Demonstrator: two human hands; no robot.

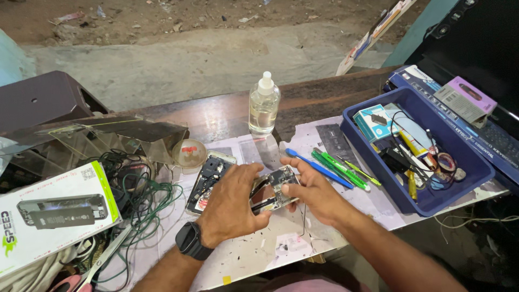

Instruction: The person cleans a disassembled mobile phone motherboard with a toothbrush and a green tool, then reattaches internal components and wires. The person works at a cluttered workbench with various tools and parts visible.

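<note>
Phones (274, 189) two (opened), bottle (264, 105) one, tray (373, 148) one.

A white-and-green box (51, 216) lies far left on the bench; a small blue-white box (373, 121) sits in the blue tray (432, 203); a grey-purple box (466, 100) rests far right

A worn dark wooden workbench (227, 111), partly covered with stained white paper sheets (259, 254), stands at the edge of open ground in soft daylight. Beyond it lies a pale grey concrete strip (189, 62), then brown littered dirt ground (162, 16). A dark brown plastic stool (43, 97) sits at the left.
</note>
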